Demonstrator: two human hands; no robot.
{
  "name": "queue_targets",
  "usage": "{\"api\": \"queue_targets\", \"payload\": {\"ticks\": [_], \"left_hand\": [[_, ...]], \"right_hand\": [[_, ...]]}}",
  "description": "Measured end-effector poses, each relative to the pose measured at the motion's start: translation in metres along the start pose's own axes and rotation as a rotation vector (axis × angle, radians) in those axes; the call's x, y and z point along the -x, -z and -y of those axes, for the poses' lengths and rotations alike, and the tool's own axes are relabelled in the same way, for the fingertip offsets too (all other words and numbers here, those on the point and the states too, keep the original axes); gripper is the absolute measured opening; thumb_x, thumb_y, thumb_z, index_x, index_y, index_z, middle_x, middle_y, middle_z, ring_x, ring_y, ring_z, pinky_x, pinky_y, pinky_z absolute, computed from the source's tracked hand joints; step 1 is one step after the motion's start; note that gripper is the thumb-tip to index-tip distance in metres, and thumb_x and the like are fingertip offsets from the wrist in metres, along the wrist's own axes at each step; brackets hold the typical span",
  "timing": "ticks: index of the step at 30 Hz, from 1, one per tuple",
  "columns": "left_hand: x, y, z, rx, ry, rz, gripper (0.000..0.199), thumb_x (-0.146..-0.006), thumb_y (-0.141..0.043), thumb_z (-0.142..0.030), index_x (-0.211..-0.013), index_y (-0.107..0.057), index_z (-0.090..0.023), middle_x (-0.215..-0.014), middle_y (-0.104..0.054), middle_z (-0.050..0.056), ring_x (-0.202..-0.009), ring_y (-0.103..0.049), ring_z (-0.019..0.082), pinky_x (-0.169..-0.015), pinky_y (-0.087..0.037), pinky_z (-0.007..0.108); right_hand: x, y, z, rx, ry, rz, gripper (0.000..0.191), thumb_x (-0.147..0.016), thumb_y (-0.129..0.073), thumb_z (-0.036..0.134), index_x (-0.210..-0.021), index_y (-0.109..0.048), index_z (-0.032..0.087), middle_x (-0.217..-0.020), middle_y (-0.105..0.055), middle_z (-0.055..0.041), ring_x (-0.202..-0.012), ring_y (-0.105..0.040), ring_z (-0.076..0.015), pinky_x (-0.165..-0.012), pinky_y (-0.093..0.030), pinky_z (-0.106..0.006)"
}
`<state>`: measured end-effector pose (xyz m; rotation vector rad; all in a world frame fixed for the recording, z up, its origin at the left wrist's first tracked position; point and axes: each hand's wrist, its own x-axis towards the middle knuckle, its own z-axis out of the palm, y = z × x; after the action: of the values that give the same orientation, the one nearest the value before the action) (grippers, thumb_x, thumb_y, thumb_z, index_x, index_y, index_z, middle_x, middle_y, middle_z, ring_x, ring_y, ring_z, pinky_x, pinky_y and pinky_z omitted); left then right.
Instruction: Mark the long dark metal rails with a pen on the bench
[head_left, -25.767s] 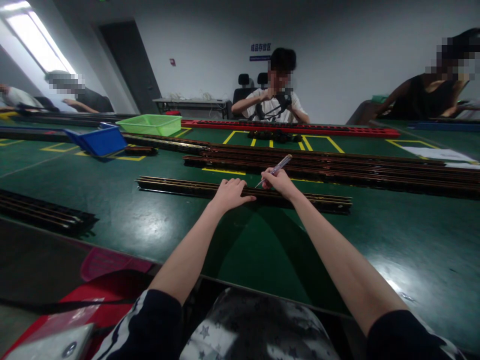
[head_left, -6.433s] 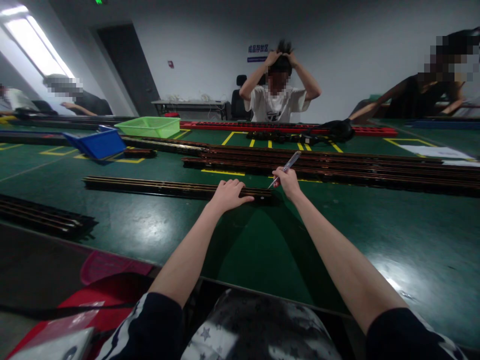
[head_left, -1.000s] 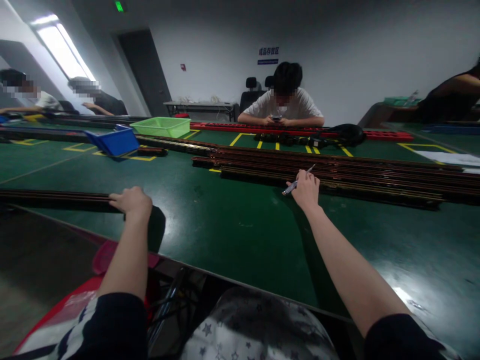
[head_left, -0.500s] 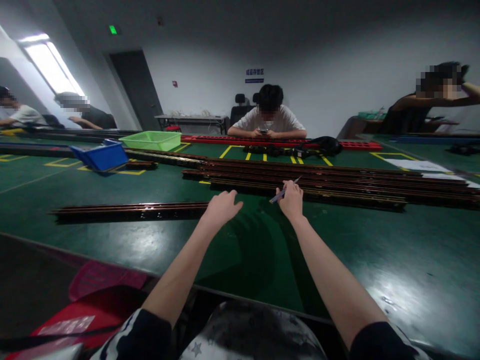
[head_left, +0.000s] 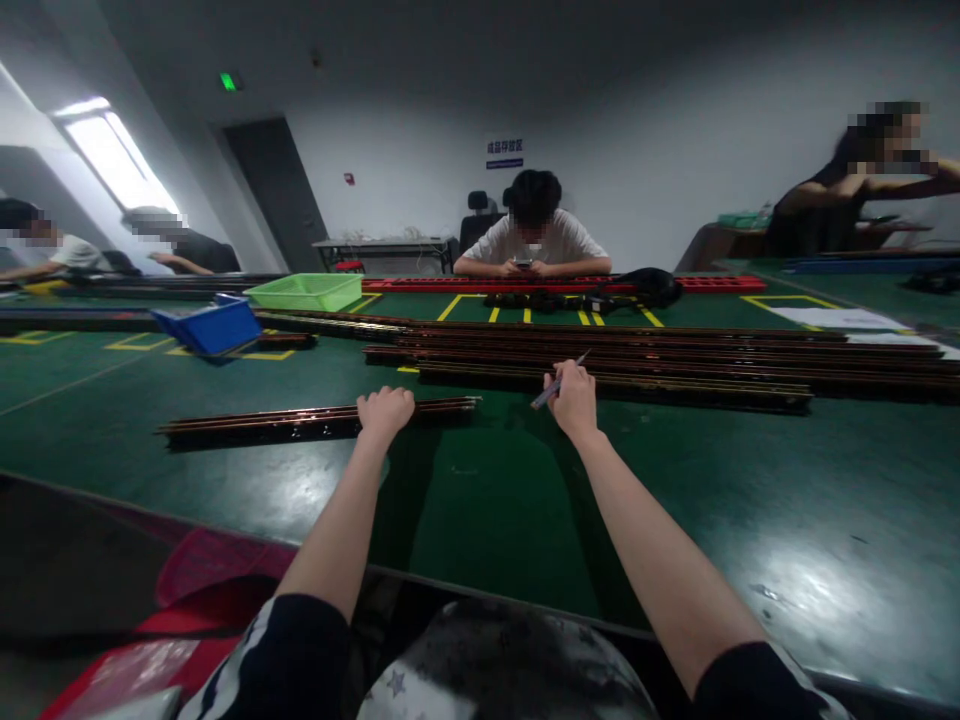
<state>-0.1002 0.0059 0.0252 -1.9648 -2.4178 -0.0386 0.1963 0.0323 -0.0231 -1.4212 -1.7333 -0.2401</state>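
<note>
My left hand [head_left: 385, 415] is closed over a short bundle of long dark strips [head_left: 262, 428] with coppery edges, lying on the green table. The bundle's right end sticks out beyond my fingers. In my right hand [head_left: 576, 400] is a slim grey pointed tool [head_left: 547, 393], its thin tip aimed up and away; its exact kind is unclear. That hand is close to the front edge of a larger pile of similar long strips [head_left: 675, 360], and whether it touches them I cannot tell.
A blue bin [head_left: 217, 328] and a green basket [head_left: 306, 291] stand at the back left. Black cables [head_left: 585, 298] lie before a red rail [head_left: 720, 285]. White papers [head_left: 832, 318] are at right. A person [head_left: 532, 235] sits opposite; others sit at both sides.
My left hand has moved left from the bundle's right end and closed over it. The bundle has shifted right. My right hand stays near the pile with the tool.
</note>
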Motion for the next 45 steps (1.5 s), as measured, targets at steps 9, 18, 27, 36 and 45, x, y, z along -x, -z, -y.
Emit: {"api": "queue_targets", "payload": {"ticks": [9, 18, 27, 36, 45], "left_hand": [[0.007, -0.016, -0.069, 0.090, -0.030, -0.265, 0.045, -0.088, -0.030, -0.023, -0.104, -0.069, -0.009, -0.111, -0.066, 0.018, -0.103, -0.060, 0.030, -0.082, -0.043, 0.039], [0.034, -0.031, -0.161, 0.256, -0.311, -0.407, 0.036, -0.093, -0.030, -0.022, -0.095, -0.065, -0.011, -0.096, -0.069, 0.014, -0.095, -0.062, 0.027, -0.080, -0.043, 0.039], [0.031, -0.031, -0.155, 0.324, -0.660, -0.423, 0.023, -0.091, -0.038, -0.012, -0.094, -0.061, -0.013, -0.096, -0.067, 0.010, -0.094, -0.060, 0.019, -0.081, -0.045, 0.028], [-0.005, -0.031, -0.077, 0.171, -0.389, -0.431, 0.035, -0.091, -0.032, -0.022, -0.082, -0.065, -0.014, -0.088, -0.069, 0.011, -0.085, -0.062, 0.024, -0.076, -0.041, 0.037], [-0.020, -0.030, -0.049, 0.049, -0.370, -0.416, 0.040, -0.091, -0.028, -0.023, -0.078, -0.065, -0.016, -0.088, -0.068, 0.012, -0.088, -0.062, 0.025, -0.076, -0.040, 0.035]], "right_hand": [[0.003, 0.006, 0.017, -0.005, 0.045, -0.110, 0.012, -0.092, -0.041, 0.024, -0.082, -0.046, 0.018, -0.085, -0.064, -0.0107, -0.078, -0.058, -0.0218, -0.079, -0.043, -0.035], [0.008, 0.019, 0.032, 0.234, 0.053, -0.020, 0.016, -0.090, -0.039, 0.020, -0.080, -0.050, 0.016, -0.074, -0.063, -0.0102, -0.072, -0.061, -0.0202, -0.073, -0.041, -0.030], [0.009, 0.043, 0.005, 0.340, -0.223, 0.278, 0.016, -0.091, -0.043, 0.027, -0.093, -0.054, 0.016, -0.085, -0.065, -0.0090, -0.070, -0.063, -0.0185, -0.057, -0.035, -0.023], [0.007, 0.085, -0.042, 0.454, -0.506, 0.228, 0.022, -0.089, -0.044, 0.035, -0.091, -0.059, 0.019, -0.081, -0.066, -0.0096, -0.073, -0.062, -0.0223, -0.058, -0.031, -0.026], [0.022, 0.105, -0.080, 0.534, -0.517, 0.056, 0.019, -0.085, -0.048, 0.031, -0.087, -0.061, 0.017, -0.069, -0.059, -0.0073, -0.057, -0.049, -0.0167, -0.054, -0.023, -0.025]]}}
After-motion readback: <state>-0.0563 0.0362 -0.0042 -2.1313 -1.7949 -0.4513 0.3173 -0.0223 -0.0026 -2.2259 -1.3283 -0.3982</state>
